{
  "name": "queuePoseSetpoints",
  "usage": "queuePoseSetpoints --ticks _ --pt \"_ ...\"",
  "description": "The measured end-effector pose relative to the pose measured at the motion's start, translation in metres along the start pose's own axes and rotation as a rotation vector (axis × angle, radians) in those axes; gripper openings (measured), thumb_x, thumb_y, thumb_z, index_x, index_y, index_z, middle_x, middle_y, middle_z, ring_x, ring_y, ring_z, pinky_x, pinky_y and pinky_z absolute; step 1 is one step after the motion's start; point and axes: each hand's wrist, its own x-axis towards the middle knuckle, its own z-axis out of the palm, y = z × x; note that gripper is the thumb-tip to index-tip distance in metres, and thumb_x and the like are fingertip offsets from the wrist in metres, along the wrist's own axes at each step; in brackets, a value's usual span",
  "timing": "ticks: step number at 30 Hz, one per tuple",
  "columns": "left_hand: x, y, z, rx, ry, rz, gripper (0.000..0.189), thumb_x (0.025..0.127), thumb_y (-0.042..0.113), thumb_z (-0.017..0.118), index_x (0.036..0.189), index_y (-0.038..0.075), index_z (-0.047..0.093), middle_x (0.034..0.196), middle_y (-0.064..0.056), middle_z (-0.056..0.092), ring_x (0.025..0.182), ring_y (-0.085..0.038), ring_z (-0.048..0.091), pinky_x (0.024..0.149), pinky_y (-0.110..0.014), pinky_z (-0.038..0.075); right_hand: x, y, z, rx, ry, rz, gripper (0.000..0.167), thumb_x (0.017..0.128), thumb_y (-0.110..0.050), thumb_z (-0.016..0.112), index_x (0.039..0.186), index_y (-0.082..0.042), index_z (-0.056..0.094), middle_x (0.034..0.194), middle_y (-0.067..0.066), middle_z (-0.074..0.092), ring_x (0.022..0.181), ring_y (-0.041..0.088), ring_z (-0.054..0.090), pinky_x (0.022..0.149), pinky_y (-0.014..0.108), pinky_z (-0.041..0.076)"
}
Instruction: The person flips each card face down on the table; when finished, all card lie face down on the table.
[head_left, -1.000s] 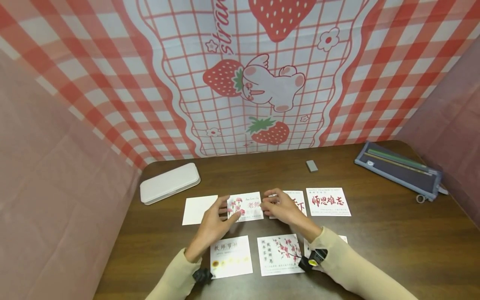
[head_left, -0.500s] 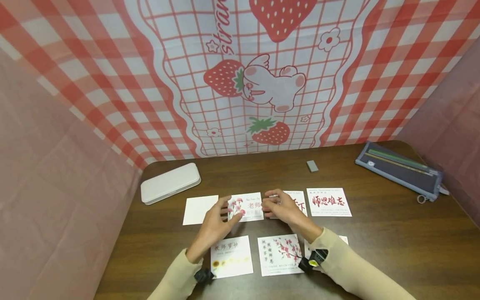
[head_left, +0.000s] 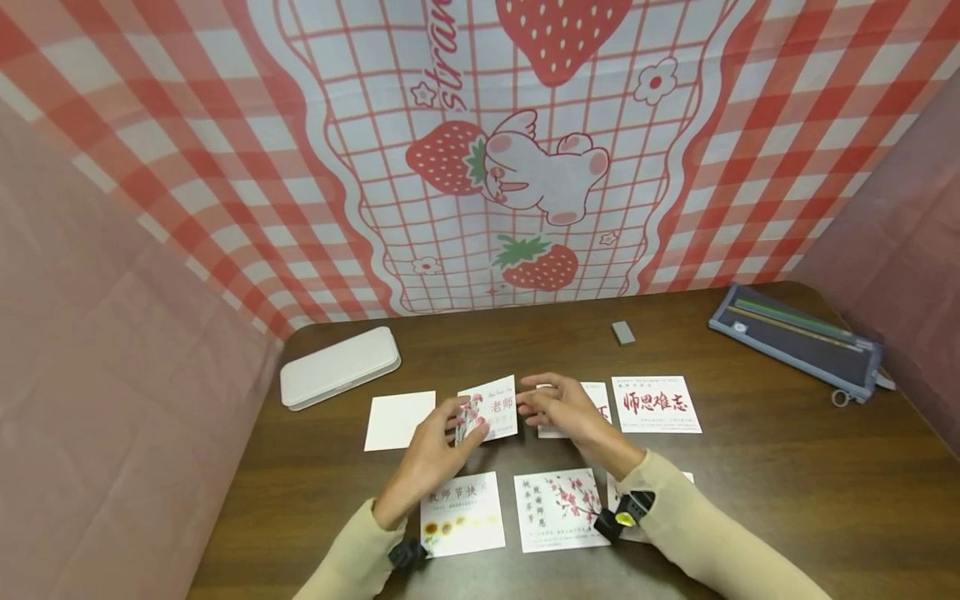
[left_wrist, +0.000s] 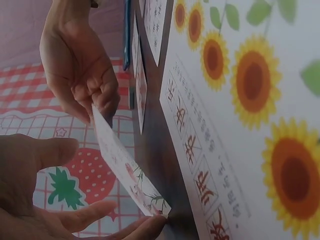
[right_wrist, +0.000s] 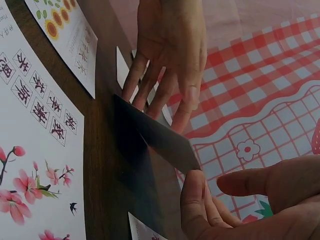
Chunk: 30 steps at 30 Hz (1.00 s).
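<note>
- The table [head_left: 787,450] is brown wood with rounded back corners.
- Behind it hangs a red and white checked cloth [head_left: 637,167] with strawberries, flowers and a white animal on it.
- Pink cloth [head_left: 127,333] makes the side walls.
- At the back left lies a long white case [head_left: 341,367]; what is inside cannot be seen.
- At the back right lies a blue-gray pouch [head_left: 772,337]. Long thin things, one of them green, show through it.
- A small gray block [head_left: 623,333] lies between them.
- The pink flower card [head_left: 498,408] is in the back row, between both hands, its right side tipped up.
- The left hand [head_left: 435,442] touches its left side, fingers apart.
- The right hand [head_left: 573,417] pinches its right edge with thumb and a bent finger.
- The plain white card [head_left: 397,421] is left of it. A partly hidden card [head_left: 600,396] and a red writing card [head_left: 655,404] are to the right.
- In front lie the sunflower card [head_left: 465,512], the blossom card [head_left: 558,508] and one partly under the right sleeve [head_left: 720,533].
</note>
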Motion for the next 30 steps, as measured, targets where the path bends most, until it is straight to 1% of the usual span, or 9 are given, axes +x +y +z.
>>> queuePoseSetpoints --ticks 3,6,9,13,16,19,22,26,30 --pt "0.000 0.002 0.001 -0.012 -0.007 0.000 0.052 0.102 0.032 0.069 0.142 0.001 0.057 0.138 -0.031 0.062 0.126 -0.046 0.064 0.102 -0.054 0.058 0.002 0.000 0.003 0.000 -0.020 -0.022 0.036 0.101 0.000 0.057 0.134 0.015 0.055 0.112 0.024 0.074 0.084 0.010 0.071 0.079 0.026 0.064" --pt "0.000 0.005 0.002 -0.002 -0.013 -0.013 0.054 0.103 0.039 0.066 0.144 0.005 0.057 0.138 -0.030 0.063 0.126 -0.045 0.065 0.102 -0.055 0.058 0.002 0.001 0.007 -0.007 -0.044 -0.033 0.033 0.101 0.001 0.056 0.130 0.016 0.057 0.110 0.023 0.074 0.084 0.011 0.071 0.080 0.027 0.064" --pt "0.001 0.009 0.002 0.019 -0.016 -0.031 0.058 0.103 0.048 0.063 0.145 0.010 0.057 0.138 -0.029 0.064 0.126 -0.044 0.066 0.104 -0.057 0.056 0.002 0.002 0.010 -0.032 -0.057 -0.028 0.032 0.100 0.001 0.055 0.130 0.013 0.058 0.112 0.024 0.074 0.086 0.014 0.072 0.082 0.030 0.064" --pt "0.002 0.014 0.003 0.058 -0.013 -0.043 0.059 0.103 0.054 0.059 0.146 0.013 0.058 0.139 -0.025 0.064 0.127 -0.042 0.065 0.105 -0.058 0.054 0.001 0.003 0.015 -0.060 -0.075 -0.018 0.035 0.099 -0.002 0.056 0.132 0.010 0.057 0.116 0.025 0.073 0.091 0.016 0.073 0.086 0.035 0.065" --pt "0.003 0.017 0.004 0.090 -0.011 -0.038 0.060 0.103 0.057 0.057 0.147 0.016 0.058 0.139 -0.022 0.065 0.126 -0.039 0.064 0.103 -0.057 0.053 0.001 0.004 0.019 -0.053 -0.097 -0.011 0.038 0.100 -0.005 0.058 0.134 0.011 0.054 0.120 0.027 0.071 0.094 0.017 0.073 0.089 0.037 0.065" --pt "0.004 0.020 0.004 0.091 -0.019 -0.030 0.061 0.104 0.059 0.053 0.147 0.016 0.058 0.135 -0.020 0.066 0.122 -0.036 0.065 0.099 -0.055 0.054 0.002 0.006 0.023 -0.035 -0.116 -0.004 0.040 0.100 -0.007 0.060 0.135 0.011 0.053 0.123 0.027 0.069 0.095 0.017 0.073 0.091 0.037 0.065" --pt "0.004 0.021 0.006 0.056 -0.033 -0.018 0.060 0.106 0.058 0.050 0.148 0.015 0.057 0.134 -0.021 0.066 0.119 -0.036 0.067 0.099 -0.053 0.057 0.003 0.009 0.026 -0.026 -0.126 -0.004 0.042 0.101 -0.009 0.063 0.137 0.011 0.052 0.127 0.028 0.067 0.097 0.017 0.073 0.091 0.038 0.065" --pt "0.002 0.021 0.005 -0.020 -0.040 -0.005 0.056 0.108 0.052 0.048 0.149 0.014 0.056 0.135 -0.022 0.067 0.119 -0.039 0.069 0.100 -0.052 0.059 0.003 0.011 0.028 -0.023 -0.125 -0.003 0.049 0.101 -0.013 0.067 0.140 0.011 0.050 0.136 0.033 0.062 0.106 0.025 0.073 0.094 0.040 0.064" --pt "0.002 0.020 0.004 -0.198 -0.015 0.006 0.049 0.111 0.039 0.050 0.147 0.007 0.056 0.137 -0.024 0.066 0.120 -0.042 0.069 0.091 -0.046 0.064 0.002 0.012 0.027 -0.056 -0.089 0.015 0.063 0.099 -0.025 0.073 0.147 0.007 0.047 0.143 0.032 0.057 0.114 0.033 0.071 0.093 0.041 0.064"
